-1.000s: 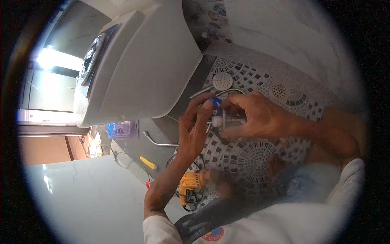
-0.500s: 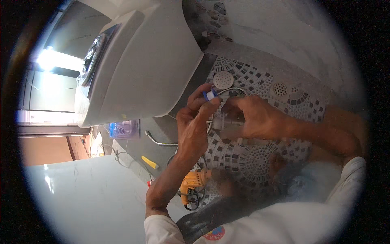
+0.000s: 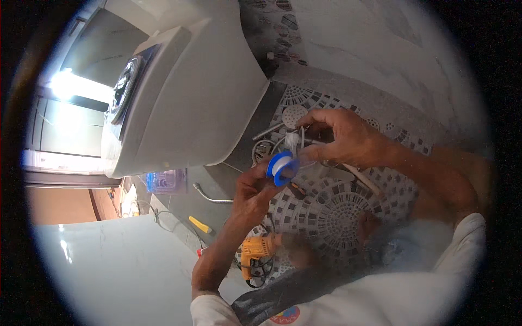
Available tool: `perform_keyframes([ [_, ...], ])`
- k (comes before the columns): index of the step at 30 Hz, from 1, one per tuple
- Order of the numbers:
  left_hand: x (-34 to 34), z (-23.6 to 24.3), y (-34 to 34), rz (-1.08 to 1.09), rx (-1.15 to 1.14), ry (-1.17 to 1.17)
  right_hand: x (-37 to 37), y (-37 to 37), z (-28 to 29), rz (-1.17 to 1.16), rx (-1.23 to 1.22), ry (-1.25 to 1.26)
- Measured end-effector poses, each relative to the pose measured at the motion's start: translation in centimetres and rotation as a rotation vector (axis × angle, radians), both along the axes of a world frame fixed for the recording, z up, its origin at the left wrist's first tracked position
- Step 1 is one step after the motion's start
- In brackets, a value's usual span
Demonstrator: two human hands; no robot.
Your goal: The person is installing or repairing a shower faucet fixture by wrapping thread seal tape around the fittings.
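Note:
My left hand (image 3: 254, 193) is closed on a blue spool of white thread seal tape (image 3: 282, 168), gripping it between thumb and fingers. Higher and to the right, my right hand (image 3: 348, 138) pinches a small fitting (image 3: 292, 141) whose end looks whitish, as if wrapped in tape. A thin strip seems to run between spool and fitting, but blur hides the details. Below the hands lie a hammer-like tool with a pale handle (image 3: 363, 180) and a curved metal hose (image 3: 262, 151), partly hidden by my fingers.
A large white basin-like fixture (image 3: 201, 92) fills the upper left. On the tiled floor are an orange drill (image 3: 258, 249), a yellow cutter (image 3: 200, 224), a clear plastic package (image 3: 167, 181) and a bent metal pipe (image 3: 212, 196). A round perforated disc (image 3: 294, 116) lies behind my hands.
My left hand has lowered and turned the tape spool, so its blue rim now shows. My right hand has risen slightly, and the two hands are a little farther apart.

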State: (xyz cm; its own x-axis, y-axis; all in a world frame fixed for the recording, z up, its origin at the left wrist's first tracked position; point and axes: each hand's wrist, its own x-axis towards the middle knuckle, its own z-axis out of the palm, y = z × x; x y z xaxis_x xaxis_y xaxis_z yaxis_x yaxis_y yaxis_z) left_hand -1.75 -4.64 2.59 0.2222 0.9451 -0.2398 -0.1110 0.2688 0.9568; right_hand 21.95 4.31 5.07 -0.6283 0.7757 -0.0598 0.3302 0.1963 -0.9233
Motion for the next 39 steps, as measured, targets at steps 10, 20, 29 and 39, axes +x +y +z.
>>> perform_keyframes([
  [10, -0.9, -1.4, 1.2, -0.240, 0.452, 0.187, 0.0, -0.3, 0.7, 0.013, -0.039, -0.045],
  [20, 0.7, 1.0, 2.3, 0.037, 0.291, 0.320, -1.5, -3.0, 0.9, 0.154, 0.072, 0.052],
  [29, 2.2, 2.1, 2.1, 0.194, 0.288, 0.126, -1.9, -3.0, 0.2, 0.108, -0.032, -0.065],
  [39, 1.6, 1.1, 0.1, 0.004, 0.124, -0.150, 0.1, -0.8, 0.7, 0.009, -0.018, -0.039],
])
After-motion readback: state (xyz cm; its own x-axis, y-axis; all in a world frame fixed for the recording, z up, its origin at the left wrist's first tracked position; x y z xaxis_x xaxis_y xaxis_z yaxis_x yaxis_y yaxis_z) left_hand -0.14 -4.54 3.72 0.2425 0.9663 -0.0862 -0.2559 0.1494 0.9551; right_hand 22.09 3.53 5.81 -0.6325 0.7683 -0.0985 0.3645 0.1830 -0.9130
